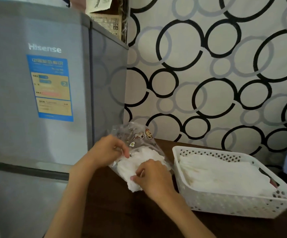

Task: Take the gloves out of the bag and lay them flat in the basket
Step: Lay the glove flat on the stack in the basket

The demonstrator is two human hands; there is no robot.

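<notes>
two hands work at a clear bag of white gloves on a dark table, next to a white basket.

the left hand has its fingers curled and pinches the edge of the clear bag, which has small cartoon prints. the right hand has its fingers bent and grips the white gloves that stick out from the bag's open end. the white basket stands just beside the bag, on the right, and more white gloves lie flat inside it. the dark table carries both. a grey fridge stands at the left.
</notes>
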